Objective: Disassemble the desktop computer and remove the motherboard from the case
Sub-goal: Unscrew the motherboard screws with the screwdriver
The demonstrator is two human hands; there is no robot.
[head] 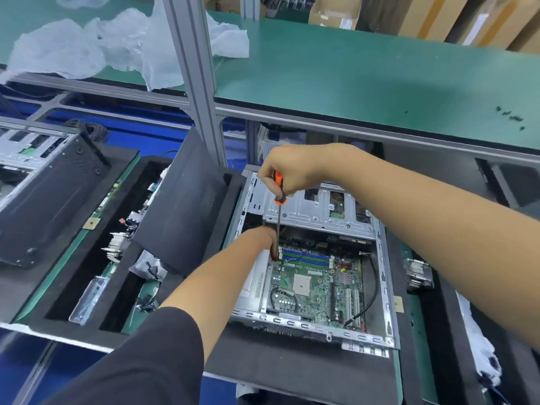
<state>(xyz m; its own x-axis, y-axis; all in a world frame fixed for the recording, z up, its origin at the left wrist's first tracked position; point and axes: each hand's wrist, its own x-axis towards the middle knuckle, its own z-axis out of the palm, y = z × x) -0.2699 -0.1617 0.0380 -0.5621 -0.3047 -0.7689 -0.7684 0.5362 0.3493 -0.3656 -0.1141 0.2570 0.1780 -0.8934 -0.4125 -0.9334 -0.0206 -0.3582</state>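
The open computer case [380, 287] lies flat at the frame's lower centre on a black mat [292, 372], motherboard [315, 285] inside. The right hand [287, 169] grips an orange-handled screwdriver [279, 197] upright by the board's upper-left corner; the left hand [263, 238] reaches in beside the shaft, its grip hidden.

Green-matted upper shelf [365, 71] spans the far side, carried on a grey aluminium upright [193, 68]. Crumpled clear plastic sheeting [87, 45] lies far left on it. Cardboard boxes [336, 10] stand beyond, far right.
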